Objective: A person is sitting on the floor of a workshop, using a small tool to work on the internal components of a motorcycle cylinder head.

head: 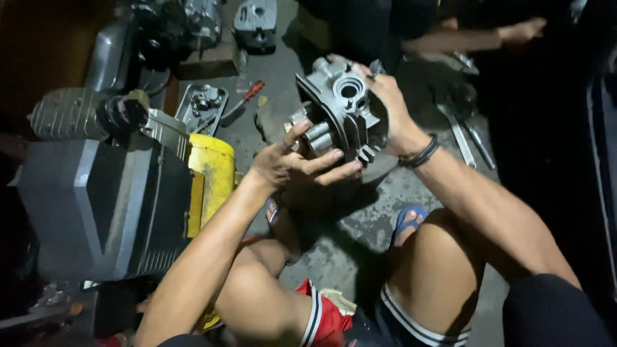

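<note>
I hold a grey finned metal engine cylinder up in front of me, above my knees. My left hand supports it from below, fingers spread under the fins. My right hand grips its far right side from above; a dark band circles that wrist. The cylinder's round port faces up.
A yellow and grey machine stands at my left. A metal tray of small parts and a red-handled screwdriver lie on the concrete floor behind. Wrenches lie at the right. Another person's arm reaches in at the top right.
</note>
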